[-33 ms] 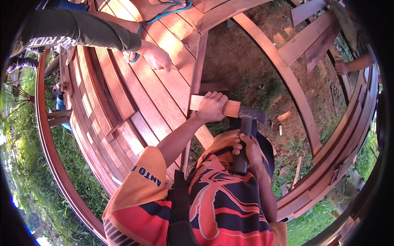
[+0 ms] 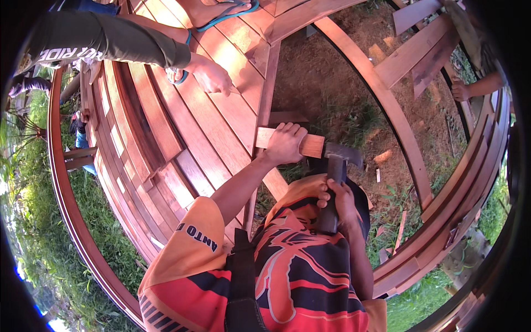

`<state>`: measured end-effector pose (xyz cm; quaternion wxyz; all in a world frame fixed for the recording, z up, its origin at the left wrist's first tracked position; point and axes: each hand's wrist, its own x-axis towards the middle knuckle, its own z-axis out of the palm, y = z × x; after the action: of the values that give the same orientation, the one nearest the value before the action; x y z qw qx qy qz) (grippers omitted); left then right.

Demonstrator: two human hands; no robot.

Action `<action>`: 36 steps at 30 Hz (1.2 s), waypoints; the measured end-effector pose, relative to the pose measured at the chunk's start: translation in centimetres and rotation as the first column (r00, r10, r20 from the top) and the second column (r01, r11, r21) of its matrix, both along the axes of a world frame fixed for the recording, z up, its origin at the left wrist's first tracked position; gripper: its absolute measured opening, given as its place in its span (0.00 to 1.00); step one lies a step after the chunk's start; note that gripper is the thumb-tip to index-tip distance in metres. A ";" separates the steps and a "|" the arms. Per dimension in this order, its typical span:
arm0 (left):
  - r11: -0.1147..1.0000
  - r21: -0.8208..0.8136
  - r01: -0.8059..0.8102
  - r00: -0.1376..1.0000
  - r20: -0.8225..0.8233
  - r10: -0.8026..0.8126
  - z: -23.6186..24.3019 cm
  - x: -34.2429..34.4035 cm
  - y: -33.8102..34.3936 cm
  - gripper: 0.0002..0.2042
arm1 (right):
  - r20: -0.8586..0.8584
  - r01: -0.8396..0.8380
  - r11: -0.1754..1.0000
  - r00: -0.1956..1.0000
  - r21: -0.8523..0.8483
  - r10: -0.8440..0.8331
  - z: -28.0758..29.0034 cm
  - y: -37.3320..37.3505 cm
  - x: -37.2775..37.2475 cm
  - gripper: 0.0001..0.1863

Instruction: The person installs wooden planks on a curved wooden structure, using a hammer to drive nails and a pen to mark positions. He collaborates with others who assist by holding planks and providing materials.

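My left hand (image 2: 286, 145) is closed over a short wooden block (image 2: 313, 146), which lies against the angled edge of the plank deck. My right hand (image 2: 342, 199) grips the black handle of a hammer (image 2: 335, 176). The dark metal hammer head sits just right of the block's cut end, with a narrow gap between them. Beyond my left hand, a co-worker's hand (image 2: 213, 77) reaches down to the deck boards (image 2: 221, 133), its fingers near a seam between planks.
A curved beam (image 2: 381, 91) crosses the opening over bare soil (image 2: 315, 72) and grass. Loose boards (image 2: 420, 50) rest at the upper right, by another person's hand (image 2: 460, 89). Stacked curved planks (image 2: 437, 249) bound the right side. Grooved boards (image 2: 157, 110) lie on the deck.
The hammer in my right hand has shifted slightly to the right, away from the block's end. My left hand and the co-worker's hand look unchanged.
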<state>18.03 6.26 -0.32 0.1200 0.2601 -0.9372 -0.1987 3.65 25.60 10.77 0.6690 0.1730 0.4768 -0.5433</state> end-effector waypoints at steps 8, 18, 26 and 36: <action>1.000 -0.025 -0.012 1.000 -0.016 0.012 0.2 -0.4 -0.4 0.25 | -0.556 0.500 0.724 0.466 -0.476 -0.688 3.7 10.8 -23.7 0.06; 0.998 0.060 0.012 0.997 0.075 -0.016 0.1 1.0 0.0 0.25 | 0.060 -0.010 0.997 0.998 0.077 0.005 -1.9 0.2 1.1 0.04; 1.000 -0.003 0.022 1.000 0.003 -0.022 -0.7 0.0 -0.6 0.25 | -0.105 0.164 0.986 0.981 0.004 -0.162 -0.9 0.1 -1.4 0.07; 0.998 0.043 -0.035 0.983 -0.179 0.042 1.5 -0.5 2.1 0.28 | -0.160 0.161 0.987 0.974 -0.025 -0.163 -0.8 3.1 -3.3 0.06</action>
<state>17.53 8.32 1.22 0.2029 0.2614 -0.9133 -0.2374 0.39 28.65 9.93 0.5826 0.1629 0.5106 -0.6111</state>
